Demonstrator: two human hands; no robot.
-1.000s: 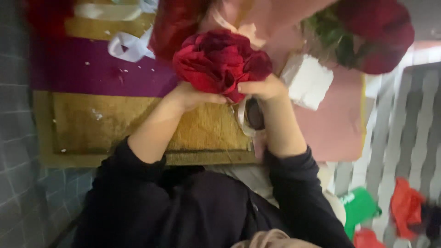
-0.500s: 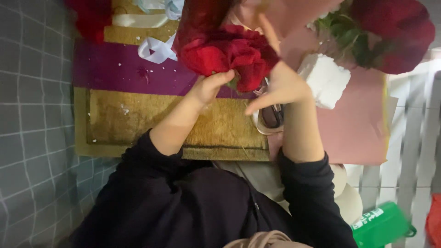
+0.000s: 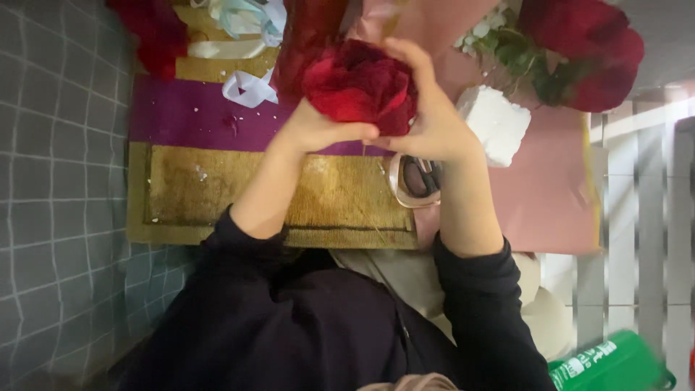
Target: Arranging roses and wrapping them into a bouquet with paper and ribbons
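A person in a dark long-sleeved top sits over a floor of grey tiles (image 3: 51, 217), both forearms stretched forward. A green bottle (image 3: 608, 366) lies at the lower right beside pale tiles. Just past the sleeves lies a gold textured mat (image 3: 217, 188), with pink-handled scissors (image 3: 416, 181) resting at its right end, below the right wrist. Above the mat, the left hand (image 3: 318, 127) and right hand (image 3: 431, 119) cup a red fabric flower (image 3: 358, 87) between them; the fingers (image 3: 413, 61) of the right hand curl over its top and right side, while the left hand presses in from below and the left, so both are closed around the bloom. The flower is held up over a purple sheet (image 3: 188, 119) that borders the mat. To the right, a white foam block (image 3: 496, 123) sits on a pink sheet (image 3: 550, 195). Farther off, a white ribbon scrap (image 3: 246, 87) lies on the purple sheet, more dark red fabric (image 3: 156, 32) lies at the upper left, and a red bouquet with green leaves (image 3: 579, 51) lies at the upper right.
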